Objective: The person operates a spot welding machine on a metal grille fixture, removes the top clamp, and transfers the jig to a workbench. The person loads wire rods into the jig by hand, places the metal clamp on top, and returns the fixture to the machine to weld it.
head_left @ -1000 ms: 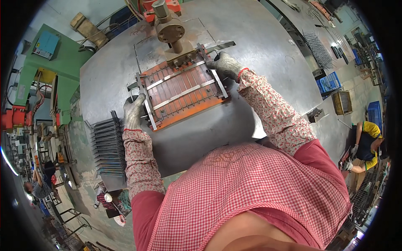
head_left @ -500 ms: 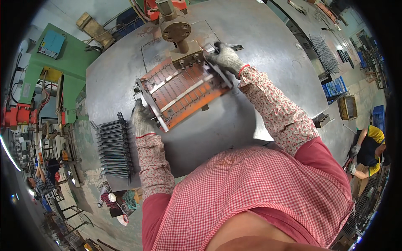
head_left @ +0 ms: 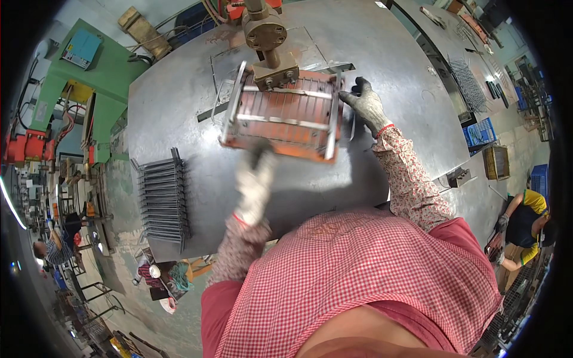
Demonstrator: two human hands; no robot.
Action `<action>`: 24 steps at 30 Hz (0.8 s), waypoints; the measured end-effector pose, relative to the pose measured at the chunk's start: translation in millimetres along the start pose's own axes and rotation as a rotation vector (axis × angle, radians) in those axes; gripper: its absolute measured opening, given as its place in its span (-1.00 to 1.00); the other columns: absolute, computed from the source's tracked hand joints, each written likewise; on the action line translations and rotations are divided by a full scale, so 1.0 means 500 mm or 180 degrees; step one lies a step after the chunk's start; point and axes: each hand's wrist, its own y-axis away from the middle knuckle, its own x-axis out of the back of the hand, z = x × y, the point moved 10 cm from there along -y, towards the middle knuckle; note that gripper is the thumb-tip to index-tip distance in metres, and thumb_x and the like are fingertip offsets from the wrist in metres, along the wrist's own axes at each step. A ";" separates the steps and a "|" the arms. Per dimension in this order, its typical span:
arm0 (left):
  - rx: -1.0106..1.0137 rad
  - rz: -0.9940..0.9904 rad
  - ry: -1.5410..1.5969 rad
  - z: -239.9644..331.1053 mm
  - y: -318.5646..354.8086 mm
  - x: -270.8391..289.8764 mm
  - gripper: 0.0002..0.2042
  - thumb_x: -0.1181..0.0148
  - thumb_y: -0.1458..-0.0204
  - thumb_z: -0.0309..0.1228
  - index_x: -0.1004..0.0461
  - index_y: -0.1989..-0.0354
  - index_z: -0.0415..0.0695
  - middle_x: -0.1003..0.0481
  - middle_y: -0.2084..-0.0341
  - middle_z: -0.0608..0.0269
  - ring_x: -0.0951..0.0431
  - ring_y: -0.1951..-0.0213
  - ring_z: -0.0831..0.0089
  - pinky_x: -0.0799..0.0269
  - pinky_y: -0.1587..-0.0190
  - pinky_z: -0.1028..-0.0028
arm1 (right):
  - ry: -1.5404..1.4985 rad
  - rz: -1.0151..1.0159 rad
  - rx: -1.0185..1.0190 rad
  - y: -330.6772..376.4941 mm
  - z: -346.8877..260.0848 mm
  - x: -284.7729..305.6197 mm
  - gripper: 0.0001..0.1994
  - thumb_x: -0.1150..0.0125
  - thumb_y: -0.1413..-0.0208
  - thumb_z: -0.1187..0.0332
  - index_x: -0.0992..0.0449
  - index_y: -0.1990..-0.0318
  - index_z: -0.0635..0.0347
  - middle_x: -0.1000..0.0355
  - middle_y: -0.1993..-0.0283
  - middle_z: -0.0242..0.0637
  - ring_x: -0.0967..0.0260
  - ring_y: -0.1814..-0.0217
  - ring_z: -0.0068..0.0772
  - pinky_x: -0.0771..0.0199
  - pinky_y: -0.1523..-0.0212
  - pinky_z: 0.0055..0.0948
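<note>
An orange-brown jig [head_left: 283, 132] lies on the metal worktable [head_left: 412, 113], under the press-like welding head [head_left: 275, 70]. Metal rails and thin wire rods run across it. At its right side is my right hand [head_left: 369, 108], in a pale glove with dark fingertips. Thumb and fingers are apart there, the thumb tip by the jig's right rail. My left hand [head_left: 255, 179], gloved alike, is smeared by motion in front of the jig's near edge; its fingertips overlap that edge, and whether they touch it I cannot tell.
A stack of dark wire racks [head_left: 162, 200] stands at the table's left edge. Farther left is a green machine [head_left: 89, 74]. Wire mesh pieces [head_left: 465, 83], a blue basket [head_left: 479, 132] and a co-worker [head_left: 525, 218] are on the right.
The jig has turned clockwise under the welding head. My left hand has come off its left side and moved right to the near edge; my right hand has shifted right and nearer me.
</note>
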 end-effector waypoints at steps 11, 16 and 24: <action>0.0855 0.0534 -0.1471 -0.096 -0.167 0.080 -0.15 -0.34 0.19 -0.13 -0.12 -0.25 -0.35 -0.48 0.12 -0.21 -0.52 0.06 0.00 -0.40 -0.03 0.22 | -0.0060 -0.0131 -0.0469 0.013 -0.001 0.024 -0.24 -0.35 0.09 -0.01 -0.30 -0.17 0.36 -0.45 -0.03 0.11 -0.44 -0.07 0.00 -0.42 -0.06 -0.19; 0.1005 0.0512 -0.1254 -0.088 -0.173 0.077 -0.19 -0.33 0.17 -0.18 -0.14 -0.24 -0.33 -0.49 0.14 -0.20 -0.56 0.11 0.06 -0.47 0.06 0.21 | -0.0060 -0.0337 -0.0540 -0.006 -0.014 0.019 -0.28 -0.30 0.06 -0.02 -0.34 -0.14 0.36 -0.47 0.04 0.12 -0.45 -0.04 -0.01 -0.45 0.01 -0.19; 0.1348 0.0077 -0.0760 -0.185 -0.219 0.082 -0.31 -0.35 0.16 -0.19 -0.24 -0.10 -0.36 -0.52 0.21 -0.12 -0.60 0.24 0.21 -0.53 0.20 0.30 | 0.0415 -0.1210 -0.0373 -0.058 -0.018 -0.011 -0.31 -0.28 0.03 -0.06 -0.40 0.00 0.49 -0.51 0.21 0.06 -0.50 0.18 -0.14 -0.45 0.15 -0.24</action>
